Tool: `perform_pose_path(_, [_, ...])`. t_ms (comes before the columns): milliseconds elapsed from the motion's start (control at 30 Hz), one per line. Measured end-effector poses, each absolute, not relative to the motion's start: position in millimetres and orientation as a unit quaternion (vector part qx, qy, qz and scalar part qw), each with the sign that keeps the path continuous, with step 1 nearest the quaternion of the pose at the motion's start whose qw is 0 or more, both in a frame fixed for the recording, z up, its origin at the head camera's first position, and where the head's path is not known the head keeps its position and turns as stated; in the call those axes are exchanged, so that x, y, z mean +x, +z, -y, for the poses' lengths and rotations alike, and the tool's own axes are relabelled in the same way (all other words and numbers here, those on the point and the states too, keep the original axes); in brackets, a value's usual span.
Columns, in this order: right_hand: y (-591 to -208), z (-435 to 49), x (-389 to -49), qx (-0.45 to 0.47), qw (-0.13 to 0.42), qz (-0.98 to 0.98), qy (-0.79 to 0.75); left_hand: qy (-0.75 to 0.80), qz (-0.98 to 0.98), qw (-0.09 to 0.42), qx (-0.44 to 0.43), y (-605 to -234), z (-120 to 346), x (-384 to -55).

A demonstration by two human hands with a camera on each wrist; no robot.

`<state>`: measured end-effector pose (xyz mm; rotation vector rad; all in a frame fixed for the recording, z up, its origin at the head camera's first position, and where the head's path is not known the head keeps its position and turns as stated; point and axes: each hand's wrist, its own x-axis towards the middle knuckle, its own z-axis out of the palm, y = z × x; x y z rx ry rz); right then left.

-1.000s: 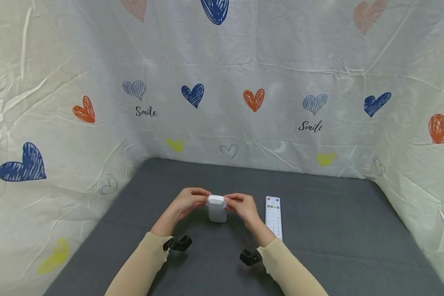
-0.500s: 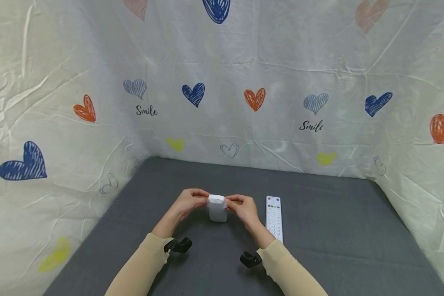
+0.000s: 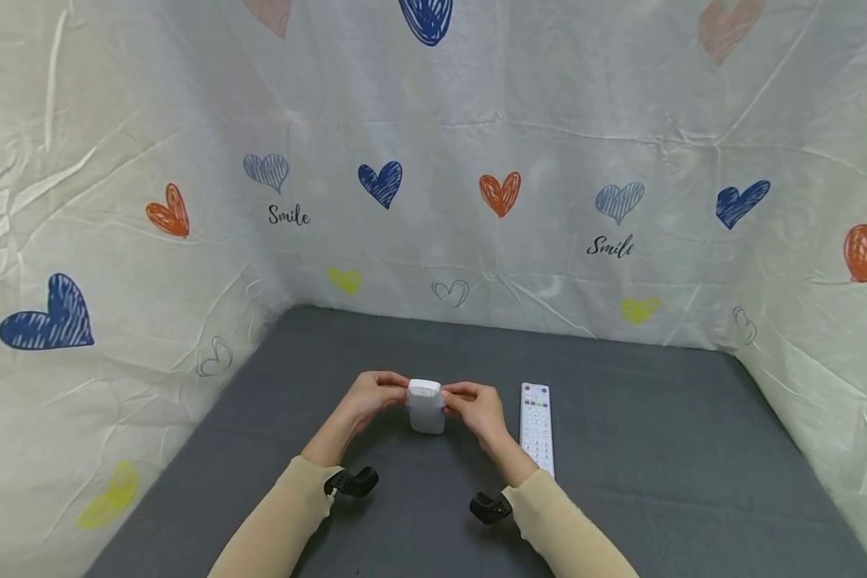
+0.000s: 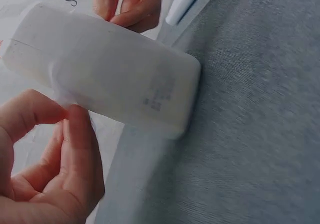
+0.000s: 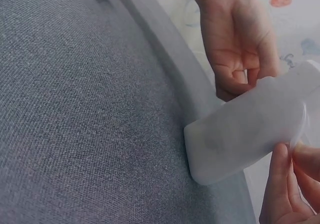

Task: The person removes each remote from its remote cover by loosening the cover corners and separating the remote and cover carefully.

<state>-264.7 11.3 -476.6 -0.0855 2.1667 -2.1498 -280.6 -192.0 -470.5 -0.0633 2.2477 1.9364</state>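
Note:
A white, rounded, block-shaped object (image 3: 426, 411) stands upright on the grey cloth between both hands. A thin, translucent cover (image 4: 170, 92) appears to wrap its lower part, with a curved rim near the top; small blurred print shows near the bottom. On one side my left hand (image 3: 370, 399) pinches that rim between thumb and fingers. Opposite it, my right hand (image 3: 477, 411) pinches the other side of the rim, as the right wrist view shows with the cover (image 5: 240, 134) between the hands. The object's far face is hidden in the head view.
A white remote control (image 3: 536, 425) with several buttons lies just right of the right forearm, its lower end partly hidden by it. Grey cloth (image 3: 643, 449) covers the table. White sheeting (image 3: 433, 241) printed with hearts rises behind and at both sides.
Both hands keep their pinch on the cover, and the object stays in place. The whole head view shifts only very slightly.

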Motion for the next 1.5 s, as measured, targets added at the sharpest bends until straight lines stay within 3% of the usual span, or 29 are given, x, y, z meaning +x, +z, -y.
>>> perform_pose_path(900, [-482,-9,-264,-0.028,0.016,-0.728,-0.685,0.661,-0.744,0.087,-0.051,-486,189,-280])
perform_pose_path(1500, [-484,-9,-264,-0.018,-0.001,-0.751,-0.661,0.678,-0.729,0.092,-0.028,-489,188,-281])
